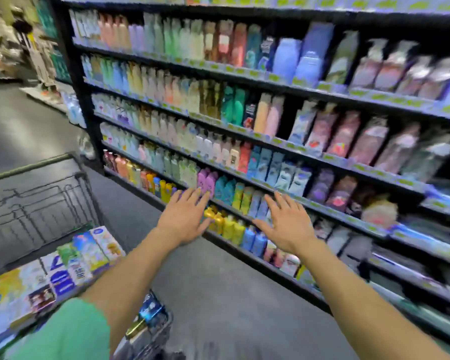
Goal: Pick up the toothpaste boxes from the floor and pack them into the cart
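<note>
We are holding both hands out empty in front of us, fingers straight and spread: the left hand (186, 216) at about eleven o'clock and the right hand (286, 222) at one o'clock, both hovering before the stocked shelves (244, 131). At eight o'clock the cart (37, 193) is already carrying a packed row of boxes (63, 271), which we are judging to be the toothpaste boxes. No box is showing on the bare floor (218, 294) in view, so we are likely nearing the end, though we cannot tell what is lying out of frame.
</note>
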